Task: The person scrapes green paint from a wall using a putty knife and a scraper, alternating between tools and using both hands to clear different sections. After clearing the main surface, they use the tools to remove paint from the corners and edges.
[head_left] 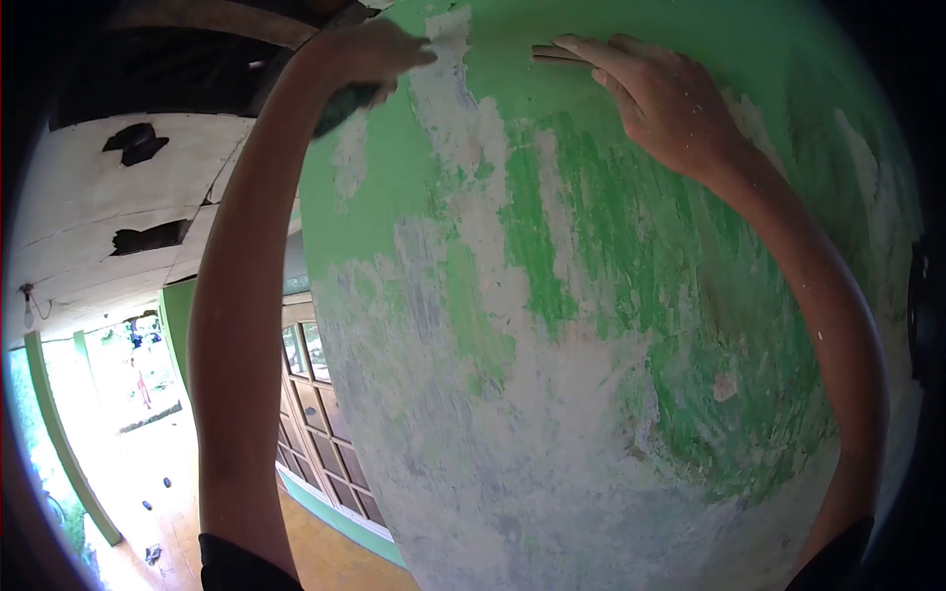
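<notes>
Both my arms reach up to a wall (552, 394) with green paint that is patchy and scraped down to grey-white plaster. My left hand (367, 54), smeared by motion, is curled at the wall's upper left edge. A dark green rounded object (343, 110) shows under its palm; its kind is blurred. High on the green paint, my right hand (670, 103) pinches a flat brown strip (554, 54) that looks folded or layered, its end sticking out to the left. Pale specks dot the right hand and forearm.
A ceiling (118, 197) with dark holes spans the upper left, a bulb (28, 307) hanging from it. Below are a wooden door with glass panes (320, 424), a tiled floor (182, 502) with small dark items, and a green post (64, 433). A person (142, 386) stands far outside.
</notes>
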Tool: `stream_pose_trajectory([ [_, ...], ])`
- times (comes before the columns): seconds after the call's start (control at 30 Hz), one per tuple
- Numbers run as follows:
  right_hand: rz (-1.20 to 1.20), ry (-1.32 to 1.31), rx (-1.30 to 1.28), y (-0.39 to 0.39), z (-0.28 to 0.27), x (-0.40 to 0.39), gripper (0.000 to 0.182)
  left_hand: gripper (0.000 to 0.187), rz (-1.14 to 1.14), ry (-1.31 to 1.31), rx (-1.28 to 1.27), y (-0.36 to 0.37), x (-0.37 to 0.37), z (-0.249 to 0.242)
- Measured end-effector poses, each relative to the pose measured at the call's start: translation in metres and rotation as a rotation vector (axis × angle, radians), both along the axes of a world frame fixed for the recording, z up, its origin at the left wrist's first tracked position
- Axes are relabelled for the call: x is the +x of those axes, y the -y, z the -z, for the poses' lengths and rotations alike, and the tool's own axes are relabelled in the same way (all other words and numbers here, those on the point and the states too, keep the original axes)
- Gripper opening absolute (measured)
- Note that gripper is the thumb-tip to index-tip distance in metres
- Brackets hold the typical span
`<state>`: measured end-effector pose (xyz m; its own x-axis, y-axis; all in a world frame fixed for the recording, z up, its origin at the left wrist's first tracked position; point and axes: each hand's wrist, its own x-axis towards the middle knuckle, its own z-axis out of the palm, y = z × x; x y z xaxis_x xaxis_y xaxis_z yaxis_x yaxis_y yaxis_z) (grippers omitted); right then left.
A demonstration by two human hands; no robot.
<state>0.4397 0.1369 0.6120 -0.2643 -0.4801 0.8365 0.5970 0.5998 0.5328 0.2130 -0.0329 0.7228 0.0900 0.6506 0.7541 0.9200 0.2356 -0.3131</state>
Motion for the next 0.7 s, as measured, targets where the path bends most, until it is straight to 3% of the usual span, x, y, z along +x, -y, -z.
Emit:
stream_pose_trajectory([
  [0.03,-0.004,-0.005,-0.004,0.0,0.001,0.0,0.04,0.056,0.051,0.159,0.09,0.0,0.003,0.023],
  [0.13,-0.022,0.0,0.02,0.006,0.0,0.001,0.04,0.059,0.065,0.166,0.12,-0.002,0.0,0.005],
  [0.2,-0.004,0.011,-0.014,0.006,0.002,0.001,0.039,0.058,0.041,0.315,0.073,-0.002,0.002,-0.007],
  [0.27,-0.042,0.019,0.045,-0.002,0.001,-0.003,0.039,0.057,-0.144,0.041,0.196,-0.009,-0.008,0.011],
  [0.3,-0.062,0.003,0.122,-0.004,-0.001,0.0,0.039,0.056,-0.115,0.038,0.224,-0.02,-0.024,0.021],
  [0.33,-0.06,-0.002,0.126,-0.002,0.0,0.002,0.039,0.056,0.08,0.152,0.241,-0.008,-0.01,0.054],
  [0.43,-0.046,0.019,0.019,0.005,0.001,0.002,0.039,0.056,0.075,0.1,0.239,-0.013,-0.016,0.024],
  [0.5,-0.038,0.014,0.066,0.001,0.0,0.001,0.04,0.056,-0.085,0.063,0.205,-0.015,-0.008,-0.009],
  [0.63,-0.025,0.004,-0.016,0.003,0.004,0.001,0.039,0.048,0.104,-0.066,0.231,-0.011,-0.011,0.036],
  [0.7,-0.033,0.015,0.054,-0.002,-0.001,0.0,0.039,0.049,0.057,-0.073,0.214,-0.014,-0.012,0.025],
])
